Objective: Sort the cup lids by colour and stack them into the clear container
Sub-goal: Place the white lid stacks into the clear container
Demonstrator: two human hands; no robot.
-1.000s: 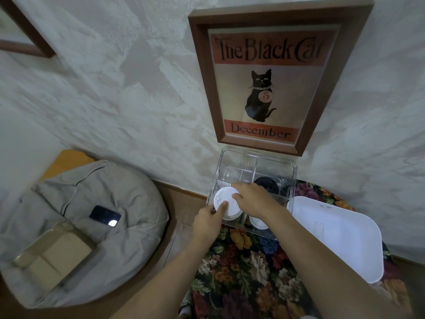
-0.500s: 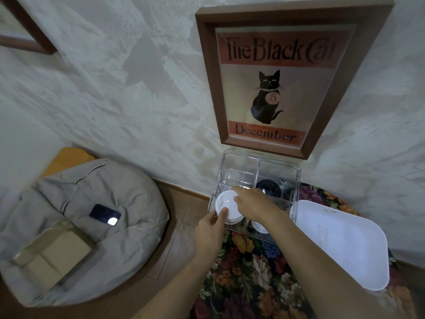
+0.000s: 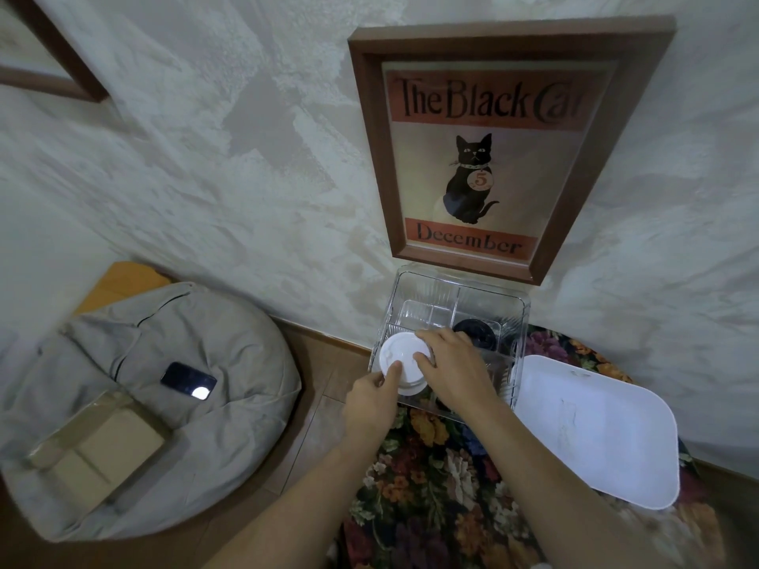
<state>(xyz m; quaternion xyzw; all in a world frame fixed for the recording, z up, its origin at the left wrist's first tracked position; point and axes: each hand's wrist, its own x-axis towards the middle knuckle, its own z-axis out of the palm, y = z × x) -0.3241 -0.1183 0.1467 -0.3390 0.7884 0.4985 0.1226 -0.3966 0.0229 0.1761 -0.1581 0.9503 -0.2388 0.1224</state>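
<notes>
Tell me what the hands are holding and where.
Both hold the white lid over the clear container: the left hand pinches its near-left rim, thumb on top; the right hand grips its right edge.

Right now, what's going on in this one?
A person is sorting cup lids into a clear container that stands on a floral tablecloth. Both hands are on a white lid at the container's front left compartment: the left hand pinches its near edge and the right hand holds it from above. Black lids already sit in the compartment behind. The container's white cover lies beside it on the right.
</notes>
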